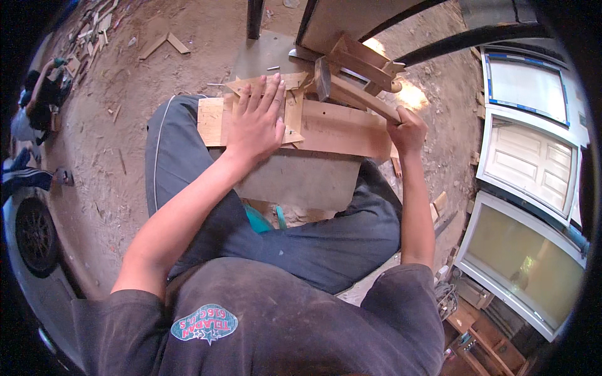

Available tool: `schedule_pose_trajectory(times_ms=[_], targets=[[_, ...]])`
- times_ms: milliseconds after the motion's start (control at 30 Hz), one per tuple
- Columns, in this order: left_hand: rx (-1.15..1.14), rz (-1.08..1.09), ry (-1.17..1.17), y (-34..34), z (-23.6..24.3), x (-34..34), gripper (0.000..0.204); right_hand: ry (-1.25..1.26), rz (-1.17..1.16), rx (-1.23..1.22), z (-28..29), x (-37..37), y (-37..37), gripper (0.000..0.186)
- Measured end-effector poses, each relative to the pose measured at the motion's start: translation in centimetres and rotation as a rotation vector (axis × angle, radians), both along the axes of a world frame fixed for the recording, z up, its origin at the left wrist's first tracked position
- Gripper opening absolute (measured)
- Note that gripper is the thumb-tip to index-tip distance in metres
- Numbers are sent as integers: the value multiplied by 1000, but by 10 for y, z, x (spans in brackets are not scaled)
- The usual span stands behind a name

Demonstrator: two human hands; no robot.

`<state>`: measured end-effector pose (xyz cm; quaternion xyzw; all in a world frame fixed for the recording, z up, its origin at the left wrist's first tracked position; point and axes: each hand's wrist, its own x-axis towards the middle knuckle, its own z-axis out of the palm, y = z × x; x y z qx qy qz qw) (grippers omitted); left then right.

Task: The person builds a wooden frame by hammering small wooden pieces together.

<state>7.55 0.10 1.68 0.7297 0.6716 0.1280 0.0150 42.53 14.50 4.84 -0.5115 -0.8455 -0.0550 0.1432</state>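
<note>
My left hand (256, 122) lies flat, fingers stretched forward, on a small wooden frame (293, 113) of joined light strips. The frame rests on a long wooden board (345, 128) that lies crosswise in front of my bent legs. In my right hand (407, 131) is a hammer (364, 97), held near the end of its wooden handle. Its dark metal head (323, 79) hangs just right of the frame's far corner; whether it touches anything I cannot tell. Beyond the handle sits a wooden tool (364, 62), maybe a hand plane, partly covered by the hammer.
A grey sheet (301, 182) lies beneath the board, between my legs. A loose nail (273, 68) is beyond the frame. Wood scraps (166, 45) dot the dirt ground. Framed panels (530, 150) line the right side. At far left are a person (41, 94) and a car wheel (36, 237).
</note>
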Motion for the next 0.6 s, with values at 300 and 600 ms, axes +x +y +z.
schedule_pose_trajectory(times_ms=[300, 600], targets=[[46, -4, -87, -3, -8, -2, 76, 439, -360, -617, 102, -98, -138, 30], [37, 90, -33, -1, -17, -1, 66, 839, -518, -596, 25, -144, -178, 36]])
